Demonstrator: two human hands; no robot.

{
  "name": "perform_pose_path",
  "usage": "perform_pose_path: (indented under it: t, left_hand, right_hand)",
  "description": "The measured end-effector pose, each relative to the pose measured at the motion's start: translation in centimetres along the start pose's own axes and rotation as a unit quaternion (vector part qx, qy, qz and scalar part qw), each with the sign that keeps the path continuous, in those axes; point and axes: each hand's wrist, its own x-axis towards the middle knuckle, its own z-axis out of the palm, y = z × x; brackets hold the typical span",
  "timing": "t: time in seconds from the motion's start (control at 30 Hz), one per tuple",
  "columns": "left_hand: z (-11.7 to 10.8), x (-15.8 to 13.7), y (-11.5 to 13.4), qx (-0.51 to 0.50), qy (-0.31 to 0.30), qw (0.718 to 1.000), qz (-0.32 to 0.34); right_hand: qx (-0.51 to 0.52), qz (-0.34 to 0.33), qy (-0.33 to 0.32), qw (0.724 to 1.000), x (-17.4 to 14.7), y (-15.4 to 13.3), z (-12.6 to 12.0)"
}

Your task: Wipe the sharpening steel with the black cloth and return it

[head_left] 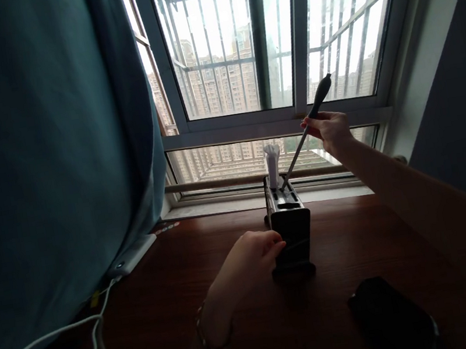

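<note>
A black knife block (292, 236) with slots in its top stands upright on the dark wooden surface. My left hand (257, 253) is at its near left edge, fingers bent and closed on the edge; the far side of that grip is hidden. Above and to the right, my right hand (332, 130) pinches a long sharpening steel (299, 147) just under its dark grip. The steel is tilted, handle up to the right, with its lower end at a slot in the block's top. A pale, whitish handle-like object (273, 162) sticks up from the block's far part.
A black pouch-like object (390, 315) lies at the near right. On the left, a white power strip (133, 255) with white cables (54, 332) rests by a blue curtain (42, 140). Behind the block are the sill (220, 206) and a barred window (216, 41).
</note>
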Motion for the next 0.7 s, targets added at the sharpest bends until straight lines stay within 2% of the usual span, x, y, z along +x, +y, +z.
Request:
perform_pose_path:
  t: [0.2,0.7]
  left_hand:
    - [-1.0,-0.5,0.0,0.023,0.003,1.000,0.001]
    - [-1.4,-1.1,0.2,0.034,-0.017,0.999,-0.009]
  right_hand:
    - [0.030,-0.036,0.025,0.999,0.1,0.6,0.7]
    - [0.039,-0.030,0.016,0.999,-0.4,-0.1,1.5]
